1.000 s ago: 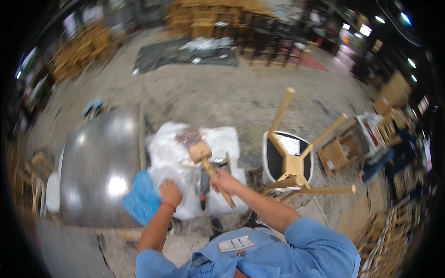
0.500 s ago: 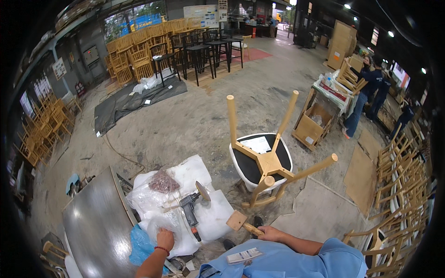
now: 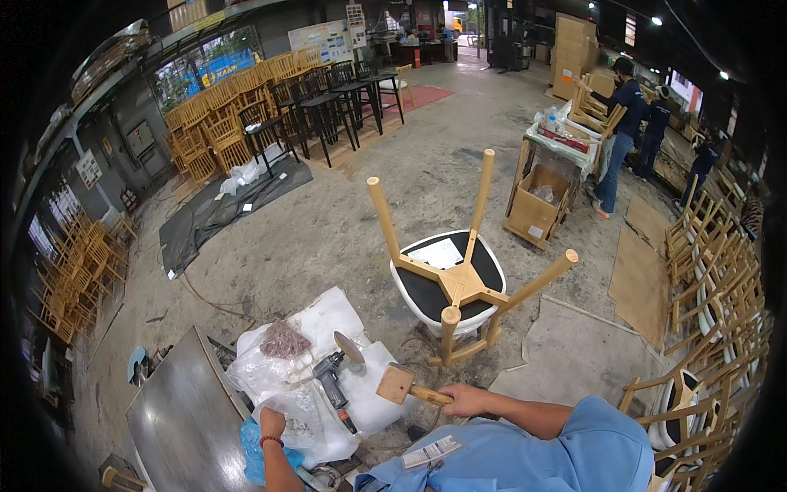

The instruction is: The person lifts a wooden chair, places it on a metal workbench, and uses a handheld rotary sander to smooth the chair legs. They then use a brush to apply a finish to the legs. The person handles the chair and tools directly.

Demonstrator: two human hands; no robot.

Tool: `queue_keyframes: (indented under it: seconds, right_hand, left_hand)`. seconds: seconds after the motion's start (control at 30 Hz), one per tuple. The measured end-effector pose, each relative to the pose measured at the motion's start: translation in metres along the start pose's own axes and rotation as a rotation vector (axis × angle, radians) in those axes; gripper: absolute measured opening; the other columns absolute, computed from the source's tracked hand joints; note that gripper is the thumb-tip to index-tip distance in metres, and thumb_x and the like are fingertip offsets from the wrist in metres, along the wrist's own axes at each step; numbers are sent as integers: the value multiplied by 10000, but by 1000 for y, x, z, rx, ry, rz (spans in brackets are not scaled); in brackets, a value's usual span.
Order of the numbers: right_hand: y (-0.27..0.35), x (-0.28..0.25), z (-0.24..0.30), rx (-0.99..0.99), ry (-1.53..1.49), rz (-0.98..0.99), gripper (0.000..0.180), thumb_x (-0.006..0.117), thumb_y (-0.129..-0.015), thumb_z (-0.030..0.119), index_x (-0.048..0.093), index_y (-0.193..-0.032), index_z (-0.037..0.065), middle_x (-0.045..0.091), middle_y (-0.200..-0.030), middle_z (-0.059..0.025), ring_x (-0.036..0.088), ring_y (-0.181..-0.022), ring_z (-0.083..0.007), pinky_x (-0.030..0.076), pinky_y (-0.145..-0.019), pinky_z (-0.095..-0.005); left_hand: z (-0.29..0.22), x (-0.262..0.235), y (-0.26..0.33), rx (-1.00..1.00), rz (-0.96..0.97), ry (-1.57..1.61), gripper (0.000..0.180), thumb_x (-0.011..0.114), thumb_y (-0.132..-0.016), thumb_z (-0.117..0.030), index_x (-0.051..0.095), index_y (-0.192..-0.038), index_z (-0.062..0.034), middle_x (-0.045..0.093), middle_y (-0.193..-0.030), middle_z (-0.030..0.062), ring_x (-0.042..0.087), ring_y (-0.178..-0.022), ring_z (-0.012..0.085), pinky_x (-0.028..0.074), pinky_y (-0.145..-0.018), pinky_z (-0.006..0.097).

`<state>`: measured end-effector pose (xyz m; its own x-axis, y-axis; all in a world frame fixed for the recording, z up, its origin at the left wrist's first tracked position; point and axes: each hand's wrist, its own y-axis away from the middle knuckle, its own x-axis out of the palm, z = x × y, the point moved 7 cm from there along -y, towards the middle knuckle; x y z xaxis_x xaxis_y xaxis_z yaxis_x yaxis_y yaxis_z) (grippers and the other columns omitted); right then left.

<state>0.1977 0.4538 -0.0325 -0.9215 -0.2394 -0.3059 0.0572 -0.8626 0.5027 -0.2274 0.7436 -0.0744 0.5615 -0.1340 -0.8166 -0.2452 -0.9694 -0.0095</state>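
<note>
My right hand [image 3: 465,400] is closed round the handle of a wooden mallet [image 3: 395,384], its square head pointing left. Curled down into a clear plastic bag [image 3: 297,416], my left hand [image 3: 272,422] has its fingertips hidden; what it grasps cannot be made out. Beside that bag, a grey power tool with a round disc [image 3: 332,385] lies on white foam sheets [image 3: 370,369]. Ahead of the mallet, an upside-down chair [image 3: 461,283] with pale wooden legs and a white-edged dark seat underside rests on a support mostly hidden below it.
A metal-topped table [image 3: 184,418] stands at my left, with a blue plastic bag [image 3: 254,451] at its edge. Stacked wooden chairs [image 3: 713,303] line the right side. Co-workers [image 3: 627,123] stand by a cart [image 3: 533,197] holding a cardboard box. A hose [image 3: 201,295] crosses the floor.
The view has shifted, so the chair and co-workers appear farther left. The mallet has swung slightly up and left, showing more of its handle. My left hand stays at the clear bag.
</note>
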Motion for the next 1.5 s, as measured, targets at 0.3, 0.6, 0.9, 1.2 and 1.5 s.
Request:
queue_keyframes:
  seconds: [0.3,0.6,0.9,1.2,1.5]
  right_hand:
    - [36,-26,34,-113,-49,68,416,697,-834,268,604,-1173,45,659,-896,-80,609,-794,-150,505,-735,-331]
    - [89,-109,24,-428,-363,-177,430,708,-850,320,606,-1159,40,690,-987,-127,643,-894,-219,500,-823,-361]
    - [209,-225,-70,-460,-191,-817,374,697,-825,171,594,-1166,57,656,-975,-166,659,-882,-330,512,-763,-404]
    - [277,-267,-152,-324,-183,-1123,358,693,-778,115,608,-1123,75,652,-971,-137,638,-921,-355,515,-771,-438]
    - [286,-282,-148,-259,83,-1059,266,709,-784,133,632,-1037,104,669,-895,-113,661,-826,-329,529,-693,-405]
  left_hand:
    - [20,7,48,-562,-442,1188,244,579,-947,-173,599,-1120,-2,547,-776,19,474,-581,89,428,-539,246]
    - [-328,113,127,-161,382,1185,337,581,-982,-267,560,-1176,7,544,-799,-11,456,-595,45,376,-464,201]
    - [-606,273,202,20,728,1112,376,498,-1034,-246,527,-1314,2,639,-1048,48,591,-827,98,468,-612,214]
    - [-683,355,250,173,841,1116,315,536,-1002,-184,543,-1237,24,606,-936,62,589,-782,127,470,-604,238]
    - [-662,384,246,-237,1427,1063,192,579,-978,-263,585,-1020,-76,511,-751,-18,433,-559,75,327,-464,228]
